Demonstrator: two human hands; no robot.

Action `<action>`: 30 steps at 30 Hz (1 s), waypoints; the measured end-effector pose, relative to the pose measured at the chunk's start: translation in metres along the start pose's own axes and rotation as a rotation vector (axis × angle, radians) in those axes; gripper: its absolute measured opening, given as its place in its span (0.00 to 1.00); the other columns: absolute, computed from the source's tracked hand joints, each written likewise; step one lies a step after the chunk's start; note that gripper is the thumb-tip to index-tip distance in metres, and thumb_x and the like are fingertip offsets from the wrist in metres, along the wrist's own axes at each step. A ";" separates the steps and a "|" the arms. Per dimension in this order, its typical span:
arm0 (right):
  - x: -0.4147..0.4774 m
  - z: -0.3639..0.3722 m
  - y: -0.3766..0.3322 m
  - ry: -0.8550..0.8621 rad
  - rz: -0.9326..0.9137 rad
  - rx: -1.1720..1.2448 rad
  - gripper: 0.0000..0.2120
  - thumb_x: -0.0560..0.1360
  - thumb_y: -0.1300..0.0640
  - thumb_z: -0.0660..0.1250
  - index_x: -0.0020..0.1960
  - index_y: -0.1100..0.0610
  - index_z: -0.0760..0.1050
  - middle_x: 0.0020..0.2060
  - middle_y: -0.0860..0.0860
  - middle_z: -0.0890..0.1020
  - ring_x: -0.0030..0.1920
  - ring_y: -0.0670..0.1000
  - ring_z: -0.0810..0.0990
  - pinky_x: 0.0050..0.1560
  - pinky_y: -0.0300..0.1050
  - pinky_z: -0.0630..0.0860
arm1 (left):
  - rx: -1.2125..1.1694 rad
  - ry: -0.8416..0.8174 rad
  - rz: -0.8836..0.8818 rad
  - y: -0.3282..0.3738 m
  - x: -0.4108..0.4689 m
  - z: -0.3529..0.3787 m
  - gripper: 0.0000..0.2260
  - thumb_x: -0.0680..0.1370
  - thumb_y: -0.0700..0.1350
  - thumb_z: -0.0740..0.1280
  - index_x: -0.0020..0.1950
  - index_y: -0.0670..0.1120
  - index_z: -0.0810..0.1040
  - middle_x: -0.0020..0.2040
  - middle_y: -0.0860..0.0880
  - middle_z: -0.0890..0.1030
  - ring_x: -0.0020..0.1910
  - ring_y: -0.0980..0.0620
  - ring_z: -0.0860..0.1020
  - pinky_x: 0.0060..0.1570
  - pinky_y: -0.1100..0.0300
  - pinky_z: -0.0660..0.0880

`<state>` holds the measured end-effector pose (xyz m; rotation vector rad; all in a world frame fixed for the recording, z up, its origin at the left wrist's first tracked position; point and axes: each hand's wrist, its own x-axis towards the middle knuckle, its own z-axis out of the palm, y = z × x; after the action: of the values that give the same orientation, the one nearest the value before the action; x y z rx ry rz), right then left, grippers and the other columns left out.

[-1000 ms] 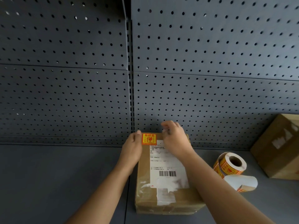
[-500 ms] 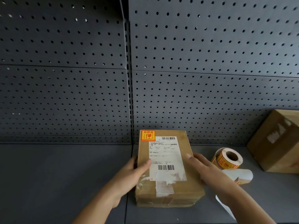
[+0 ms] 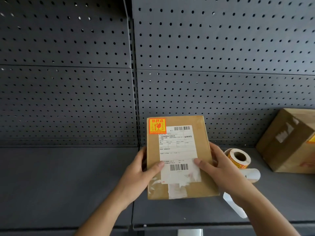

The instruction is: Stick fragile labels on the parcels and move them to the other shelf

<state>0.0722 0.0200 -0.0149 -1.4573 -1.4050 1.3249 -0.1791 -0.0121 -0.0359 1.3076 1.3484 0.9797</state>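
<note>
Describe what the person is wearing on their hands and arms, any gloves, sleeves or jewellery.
Nothing that shows. The left hand and right hand are bare, with no gloves, rings or tape. Both forearms are uncovered to the bottom edge of the picture: no sleeve, watch or wristband is in view. The fingernails look short and plain.

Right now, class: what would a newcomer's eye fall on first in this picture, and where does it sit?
The brown parcel at centre, gripped by the left hand and right hand. Its orange fragile label sits at the top-left corner. To the right, a label roll lies on the grey shelf.
</note>
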 end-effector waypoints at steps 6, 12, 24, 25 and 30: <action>-0.012 -0.002 0.004 -0.012 -0.103 -0.019 0.35 0.75 0.58 0.73 0.75 0.41 0.61 0.61 0.38 0.82 0.61 0.40 0.81 0.61 0.47 0.80 | 0.059 0.023 0.130 -0.006 -0.001 0.004 0.34 0.77 0.49 0.73 0.78 0.60 0.59 0.64 0.67 0.79 0.63 0.66 0.77 0.56 0.70 0.76; -0.013 -0.001 0.022 0.035 -0.166 -0.106 0.37 0.74 0.60 0.75 0.75 0.44 0.61 0.61 0.34 0.80 0.64 0.38 0.77 0.65 0.47 0.78 | 0.111 0.092 0.201 -0.018 0.000 0.012 0.40 0.75 0.44 0.76 0.78 0.63 0.56 0.66 0.71 0.75 0.67 0.68 0.73 0.65 0.65 0.74; -0.013 0.014 0.058 0.131 -0.139 -0.230 0.35 0.75 0.64 0.74 0.73 0.44 0.61 0.58 0.31 0.77 0.59 0.25 0.73 0.62 0.32 0.75 | 0.239 0.209 0.189 -0.064 0.007 0.032 0.45 0.73 0.48 0.77 0.78 0.66 0.51 0.67 0.65 0.76 0.66 0.67 0.74 0.66 0.61 0.75; -0.012 0.011 0.060 0.113 -0.140 -0.243 0.35 0.75 0.65 0.72 0.74 0.43 0.60 0.59 0.30 0.76 0.60 0.25 0.72 0.59 0.27 0.74 | 0.235 0.221 0.194 -0.066 0.007 0.032 0.44 0.73 0.48 0.77 0.78 0.65 0.52 0.68 0.64 0.76 0.67 0.65 0.74 0.66 0.60 0.75; -0.005 -0.009 0.067 0.100 -0.170 -0.172 0.38 0.76 0.76 0.59 0.73 0.40 0.62 0.66 0.40 0.77 0.69 0.40 0.73 0.69 0.44 0.72 | 0.280 0.411 0.335 -0.073 -0.001 0.034 0.40 0.73 0.47 0.78 0.79 0.54 0.59 0.74 0.59 0.67 0.73 0.55 0.70 0.70 0.50 0.73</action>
<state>0.0981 0.0058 -0.0763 -1.4574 -1.5697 1.0332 -0.1608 -0.0225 -0.1135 1.6419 1.6535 1.3823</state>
